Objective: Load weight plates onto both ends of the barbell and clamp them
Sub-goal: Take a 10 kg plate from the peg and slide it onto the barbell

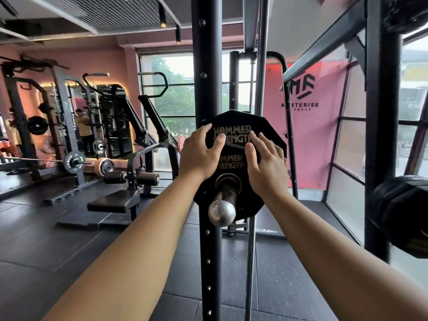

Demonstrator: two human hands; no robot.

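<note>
While I face the black upright [206, 66] in the head view, the steel peg [221, 213] that carries the plates points almost straight back at me, its rounded end low and nearest the camera. That axis is what the coming pull turns on, I judge: anything leaving the peg has to slide toward my chest along it.

Two black plates hang there, the smaller front plate [231, 162] flat against the larger rear plate [234, 121]. My left hand [200, 156] lies on their upper left, fingers spread and fairly straight, thumb on the face. My right hand [266, 165] mirrors it on the upper right, fingers flat and close together. Neither wraps a rim that I can see. Both hands sit above the peg, about equally near.
</note>
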